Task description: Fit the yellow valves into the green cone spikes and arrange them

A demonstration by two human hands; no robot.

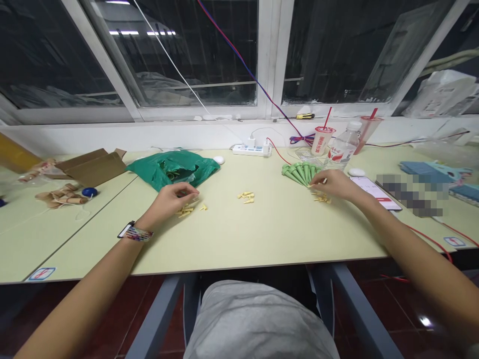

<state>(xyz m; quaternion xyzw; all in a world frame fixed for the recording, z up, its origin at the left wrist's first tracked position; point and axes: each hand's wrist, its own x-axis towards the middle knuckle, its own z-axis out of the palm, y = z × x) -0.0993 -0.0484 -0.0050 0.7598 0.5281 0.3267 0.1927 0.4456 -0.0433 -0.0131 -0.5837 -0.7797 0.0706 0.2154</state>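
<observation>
Even indoor light, dark outside.
Strip-light reflections point(123, 33) glare in the dark glass window point(179, 65); soft shadow beneath the left hand point(170, 199); frame edges bow; one pixelated patch point(411, 194).

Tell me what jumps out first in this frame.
The fan of green cones at the far side, right of centre, with the right hand close beside it. Next, the crumpled green bag left of centre, just beyond the left hand, which rests on one of three small piles of yellow pieces on the pale table.
</observation>
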